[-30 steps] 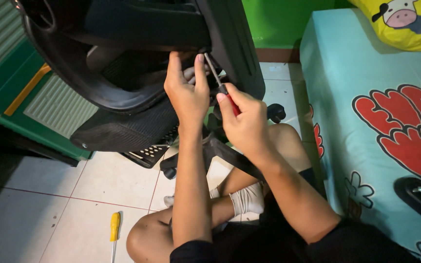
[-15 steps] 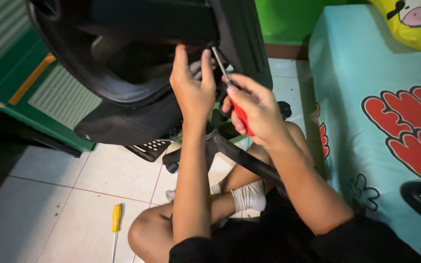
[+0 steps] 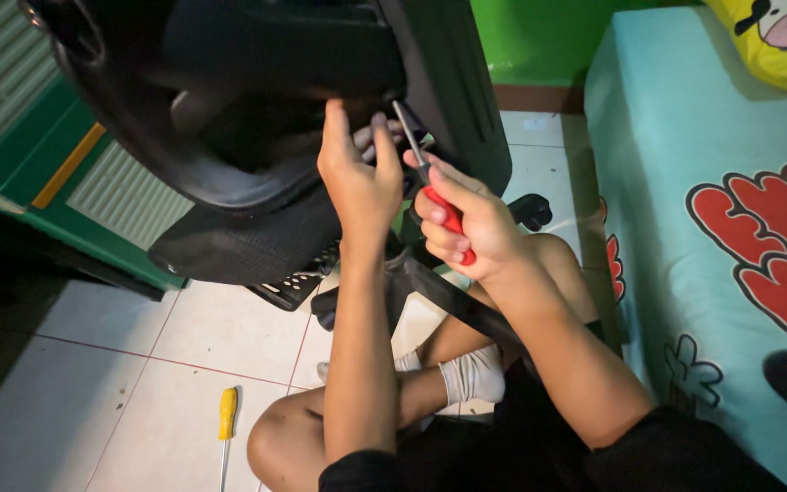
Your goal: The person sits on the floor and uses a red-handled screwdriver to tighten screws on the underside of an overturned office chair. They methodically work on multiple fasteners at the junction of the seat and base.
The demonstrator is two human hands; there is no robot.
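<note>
Right hand (image 3: pixel 471 228) wrapped tight round red-handled screwdriver (image 3: pixel 430 187), shaft angled up, tip at underside of overturned black chair (image 3: pixel 257 118). Left hand (image 3: pixel 357 178) pressed against chair just left of tip, fingers curled (holding anything? cannot tell). Yellow screwdriver (image 3: pixel 227 415) on tiles well below chair.

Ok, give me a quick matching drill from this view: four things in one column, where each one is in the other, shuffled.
Things:
1. red screwdriver
2. yellow screwdriver
3. left hand
4. cow pillow

Places:
A. on the floor tiles
B. on the bed, top right
C. in the right hand, tip up at the chair
D. against the chair's underside

Pairs: 1-C, 2-A, 3-D, 4-B
</note>
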